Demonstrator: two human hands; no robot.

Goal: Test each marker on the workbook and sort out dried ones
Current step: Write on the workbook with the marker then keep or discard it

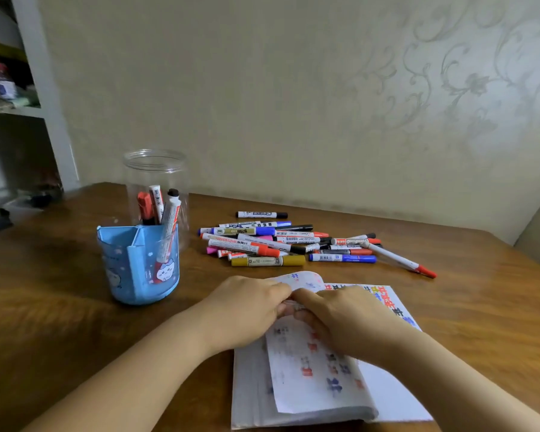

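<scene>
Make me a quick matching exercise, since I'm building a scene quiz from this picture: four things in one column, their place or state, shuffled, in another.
Things:
1. clear jar
2. blue holder
3. marker pile
4. workbook

Places or states:
A. lying loose on the table beyond the workbook
B. open, both hands on its pages
C. in front of the jar, cat picture on it
D. upright, a few markers standing inside

Pairs: 1-D, 2-C, 3-A, 4-B

Brown wooden table (60,291) against beige scroll-patterned wallpaper (293,104); blurred white shelving (41,88), perhaps cluttered, at left.
</scene>
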